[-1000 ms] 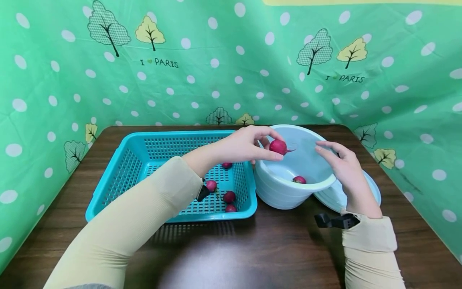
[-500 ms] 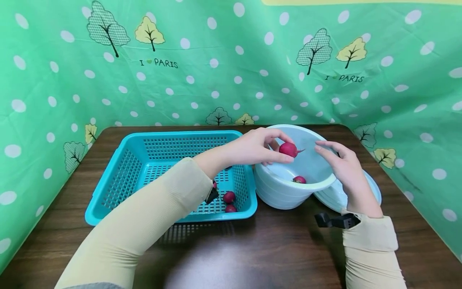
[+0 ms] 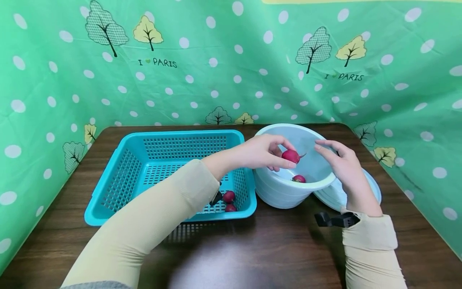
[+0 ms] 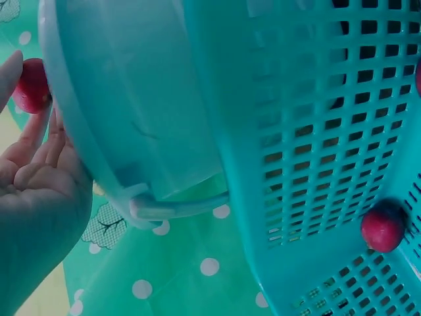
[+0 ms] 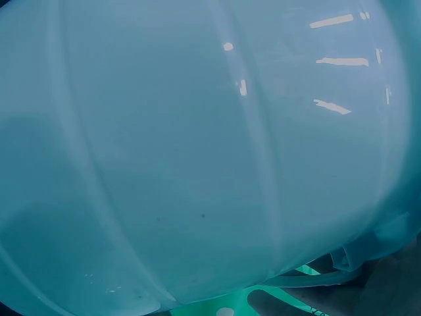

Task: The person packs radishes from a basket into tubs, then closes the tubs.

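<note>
My left hand (image 3: 258,152) pinches a red radish (image 3: 290,156) with a thin root tail between thumb and fingers, over the mouth of a pale blue bucket (image 3: 285,196). Inside the bucket lies another radish (image 3: 298,179). My right hand (image 3: 343,164) is at the bucket's right rim, its fingers extended over the opening and holding nothing. The left wrist view shows the held radish (image 4: 31,85) by the bucket's rim. In the right wrist view the bucket wall (image 5: 177,164) fills most of the picture and no fingers show.
Left of the bucket stands a turquoise perforated basket (image 3: 180,133), with radishes (image 3: 229,196) in its right end; my left sleeve covers part of it. A pale blue lid (image 3: 371,188) lies right of the bucket on the brown table (image 3: 281,245). A green polka-dot cloth hangs behind.
My left hand has carried the radish rightward and slightly down, from the bucket's left rim to over its opening. The right hand has stayed in place.
</note>
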A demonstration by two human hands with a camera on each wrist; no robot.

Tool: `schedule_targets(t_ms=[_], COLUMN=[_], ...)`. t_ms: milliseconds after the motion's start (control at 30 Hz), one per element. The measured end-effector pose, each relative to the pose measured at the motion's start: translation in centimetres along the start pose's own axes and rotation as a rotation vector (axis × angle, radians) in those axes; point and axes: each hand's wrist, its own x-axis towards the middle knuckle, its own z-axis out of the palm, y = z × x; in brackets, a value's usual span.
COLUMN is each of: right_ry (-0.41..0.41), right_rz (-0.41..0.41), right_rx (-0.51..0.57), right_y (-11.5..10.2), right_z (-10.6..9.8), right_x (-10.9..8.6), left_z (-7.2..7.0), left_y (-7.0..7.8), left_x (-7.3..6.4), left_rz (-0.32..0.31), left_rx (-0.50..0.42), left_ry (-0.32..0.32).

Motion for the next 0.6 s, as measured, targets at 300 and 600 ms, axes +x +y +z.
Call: schedule_targets(t_ms=[300, 600], right_ry=[0.008, 0.013], right_rz=[-0.004, -0.008], right_rx=[0.004, 0.016], right_y=[-0.1, -0.23], right_z=[0.05, 0.15], right_x=[-0.1, -0.32], left_z=[-0.01, 0.12], left_y=[-0.26, -0.5], left_x=[0.25, 0.35], left_rz=[-0.066, -0.084], left_rx=[0.019, 0.038], left_ry=[0.065, 0.101])
